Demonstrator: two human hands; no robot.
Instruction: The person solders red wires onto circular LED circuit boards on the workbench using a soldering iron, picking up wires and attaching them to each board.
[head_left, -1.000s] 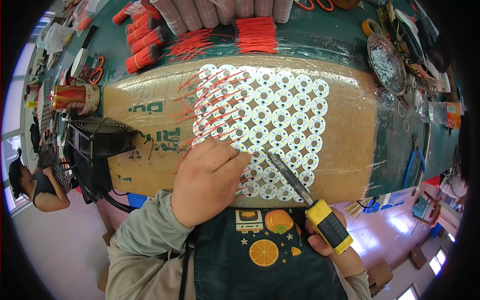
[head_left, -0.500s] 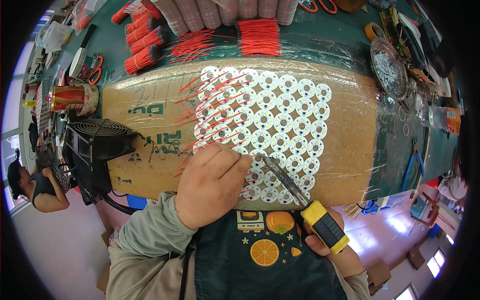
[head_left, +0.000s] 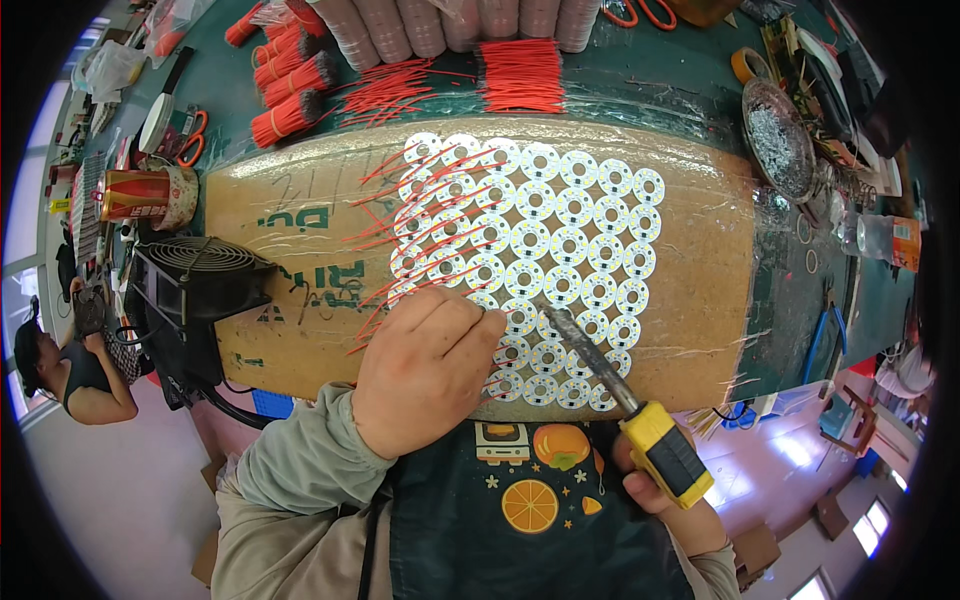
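Observation:
Rows of round white LED boards (head_left: 569,246) with centre holes lie side by side on a brown cardboard sheet (head_left: 695,300). Thin red wires (head_left: 440,232) run across the boards on the left side. My left hand (head_left: 425,365) rests over the lower left boards, thumb and fingers pinched together; whatever is between the fingertips is hidden. In my right hand (head_left: 648,488) is a soldering iron (head_left: 665,455) with a yellow and black handle. Its dark tip is over the boards, a little right of my left fingertips.
Red wire bundles (head_left: 285,118) and a neat wire stack (head_left: 520,77) lie at the back, before grey stacked rolls (head_left: 420,28). A black fan (head_left: 200,275) stands left. At right are a round metal dish (head_left: 778,140) and blue-handled pliers (head_left: 825,330). Another person (head_left: 75,370) is at far left.
The soldering iron has moved right and slightly down, its tip drawing away from my left fingertips. My left hand has stayed in place.

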